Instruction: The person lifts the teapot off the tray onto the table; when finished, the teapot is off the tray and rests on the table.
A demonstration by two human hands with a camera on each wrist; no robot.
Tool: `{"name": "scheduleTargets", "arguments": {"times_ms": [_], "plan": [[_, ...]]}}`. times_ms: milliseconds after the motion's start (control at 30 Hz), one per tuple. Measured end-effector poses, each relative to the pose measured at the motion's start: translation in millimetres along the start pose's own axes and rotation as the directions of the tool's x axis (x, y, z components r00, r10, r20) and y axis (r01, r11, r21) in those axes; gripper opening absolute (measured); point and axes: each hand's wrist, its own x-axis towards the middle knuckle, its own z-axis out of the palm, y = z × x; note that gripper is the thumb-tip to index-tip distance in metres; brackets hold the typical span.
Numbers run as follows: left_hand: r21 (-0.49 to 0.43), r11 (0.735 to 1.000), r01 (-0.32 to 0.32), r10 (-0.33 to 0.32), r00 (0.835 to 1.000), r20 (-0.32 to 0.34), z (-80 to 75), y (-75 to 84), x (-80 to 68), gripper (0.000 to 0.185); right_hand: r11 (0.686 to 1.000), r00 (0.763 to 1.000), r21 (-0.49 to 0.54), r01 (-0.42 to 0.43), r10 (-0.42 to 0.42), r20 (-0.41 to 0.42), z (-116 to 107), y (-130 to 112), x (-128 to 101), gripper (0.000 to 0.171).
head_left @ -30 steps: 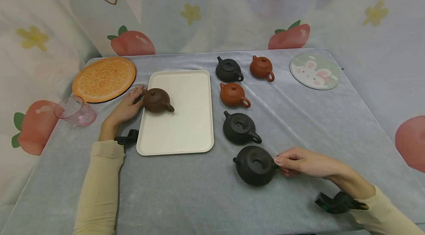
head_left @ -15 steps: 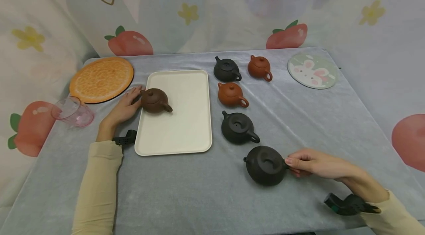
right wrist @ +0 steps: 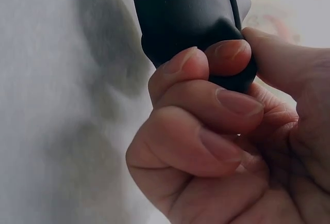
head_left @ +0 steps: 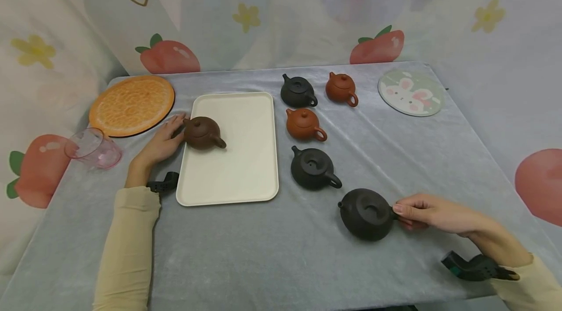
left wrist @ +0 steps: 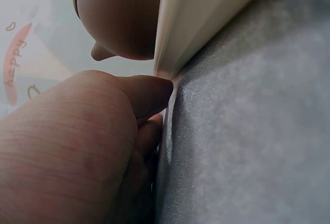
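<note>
My right hand grips the handle of a large black teapot, its spout pointing left. In the right wrist view, my curled fingers wrap the handle of that teapot, and its shadow lies apart from it on the cloth. My left hand rests on the table at the left edge of a cream tray, fingers relaxed. A brown teapot sits at the tray's left side, its spout near my left fingers. In the left wrist view, my thumb reaches the foot of the tray's wall.
Right of the tray stand a black teapot, an orange-brown teapot, a small black teapot and a reddish-brown teapot. A bunny mat lies far right. An orange round mat and a pink glass are at left.
My right hand has moved to the right, carrying the large black teapot away from the tray. My left hand stays at the tray's edge. The head view has shifted slightly.
</note>
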Motion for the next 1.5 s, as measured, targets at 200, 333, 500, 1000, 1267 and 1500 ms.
{"name": "scheduleTargets", "arguments": {"times_ms": [200,333,500,1000,1267,1500], "plan": [[-0.003,1.000,-0.008,0.008,1.000,-0.001,-1.4,0.3,-0.4,0.063,1.000,1.000,0.015,-0.015,0.015,-0.024,-9,3,-8,0.034],[-0.009,1.000,-0.004,0.004,1.000,-0.002,-1.7,-0.9,-0.3,0.064,0.999,0.998,0.004,-0.033,0.033,-0.044,-15,3,-11,0.036],[-0.007,1.000,-0.009,0.009,1.000,0.000,-1.6,-2.1,0.2,0.064,0.999,0.998,0.021,-0.036,0.037,-0.042,-23,6,-14,0.038],[-0.005,1.000,0.001,-0.001,1.000,0.002,-0.4,-0.2,-0.2,0.064,0.997,0.986,0.029,-0.074,0.078,-0.145,-42,6,-15,0.037],[0.011,1.000,-0.001,0.001,1.000,0.002,0.0,-0.8,0.2,0.064,0.979,0.944,0.080,-0.185,0.200,-0.262,-51,2,-7,0.041],[0.001,1.000,-0.013,0.013,1.000,-0.002,-0.1,0.7,-0.7,0.063,0.953,0.875,0.127,-0.277,0.304,-0.376,-57,-2,6,0.041]]}}
